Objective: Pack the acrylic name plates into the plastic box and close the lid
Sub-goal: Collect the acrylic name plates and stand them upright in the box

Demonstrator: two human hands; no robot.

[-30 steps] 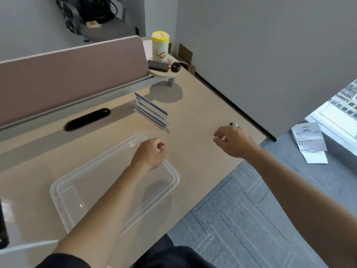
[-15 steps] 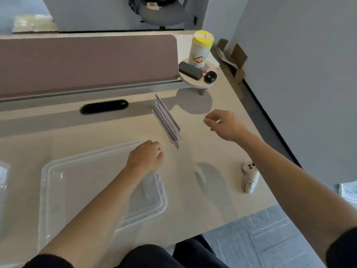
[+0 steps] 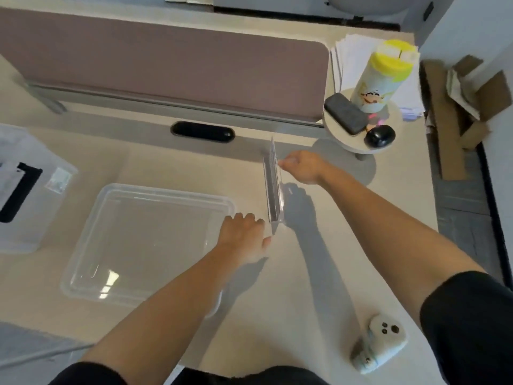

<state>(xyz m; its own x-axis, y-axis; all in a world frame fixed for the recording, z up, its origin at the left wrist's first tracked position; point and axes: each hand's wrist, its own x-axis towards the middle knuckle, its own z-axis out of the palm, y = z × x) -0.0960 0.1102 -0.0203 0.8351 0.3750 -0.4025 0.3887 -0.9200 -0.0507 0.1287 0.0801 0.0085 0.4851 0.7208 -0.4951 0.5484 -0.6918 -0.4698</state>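
Though edge-on and illegible, acrylic name plate (image 3: 273,187) with right hand (image 3: 302,166) against it, grip unclear; left hand (image 3: 241,234) loose, empty.

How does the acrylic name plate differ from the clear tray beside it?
The name plate stands upright, edge-on; the tray lies flat. The name plate looks narrow; the tray is wider. The right hand is at the name plate; the left hand, at the tray. Both are transparent.

Left hand (image 3: 244,236) palm down, fingers relaxed, right hand (image 3: 304,166) extended forward, fingers bunched
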